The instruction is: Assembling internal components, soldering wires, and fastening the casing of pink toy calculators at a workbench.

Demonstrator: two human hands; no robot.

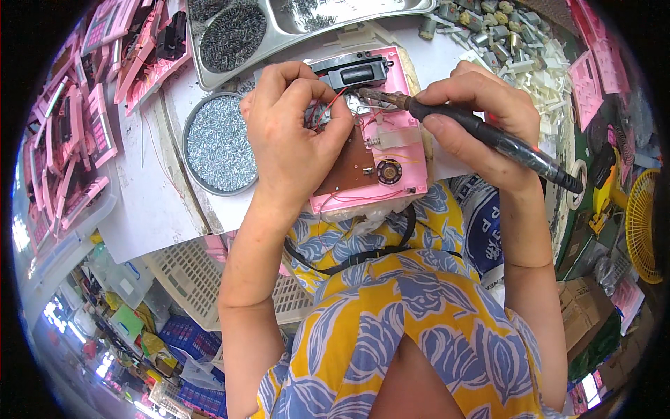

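My right hand (pixel 488 115) is closed around the black handle of a soldering iron (pixel 488 133), which points left. Its tip reaches the upper middle of a pink plastic housing (pixel 401 140) with its insides exposed. Over the housing's left side, the fingers of my left hand (pixel 296 126) pinch a thin red wire (pixel 338 98) close to the iron's tip. Inside the housing I see a black box-shaped part (pixel 356 72), a brown circuit board (pixel 349 167), a clear piece with a spring (pixel 396 140) and a small round speaker (pixel 389 171). My left fingers hide part of the wiring.
Left of the housing stands a round tin of small silver screws (pixel 220 143). Behind is a metal tray (pixel 279 38) with dark screws. Pink housings (pixel 70 140) pile up at far left; small motors (pixel 495 35) and white plastic parts (pixel 537 98) lie at back right.
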